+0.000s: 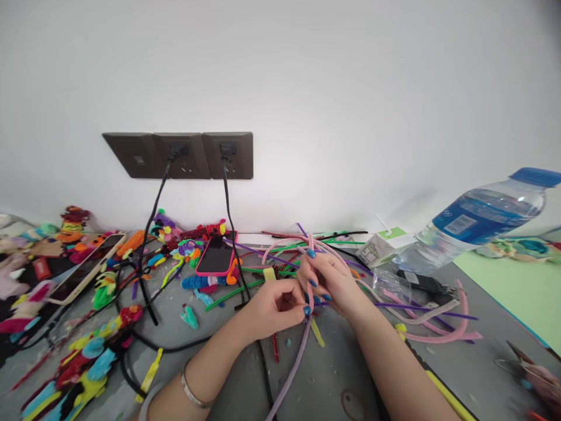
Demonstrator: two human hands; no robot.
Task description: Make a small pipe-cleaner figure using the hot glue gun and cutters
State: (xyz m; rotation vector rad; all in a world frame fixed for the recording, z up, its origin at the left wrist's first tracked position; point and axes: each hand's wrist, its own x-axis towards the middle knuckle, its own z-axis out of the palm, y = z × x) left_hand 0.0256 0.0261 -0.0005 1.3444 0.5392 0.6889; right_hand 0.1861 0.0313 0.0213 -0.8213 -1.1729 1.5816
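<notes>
My left hand (pixel 277 309) is closed, its thumb and fingertips pinching a pink pipe cleaner (pixel 311 296). Right beside it, my right hand (pixel 332 282) is closed too, fingers bent around the upper part of the same strand. A lavender pipe cleaner (pixel 294 365) runs down from the fingertips to the bottom edge of the view. Where the two strands meet is partly hidden by the fingers. Behind the hands lie loose pink, purple and green pipe cleaners (pixel 239 290). More pink ones (pixel 460 330) curve on the table right of my right forearm.
A pink-edged phone (pixel 216 255) lies behind my left hand. At right stand a water bottle (pixel 477 219), tilted in view, and a drink carton (pixel 380 248). Finished pipe-cleaner figures (pixel 87 362) crowd the left. Black cables (pixel 232 222) drop from wall sockets (pixel 184 155). Scissors (pixel 521 362) lie lower right.
</notes>
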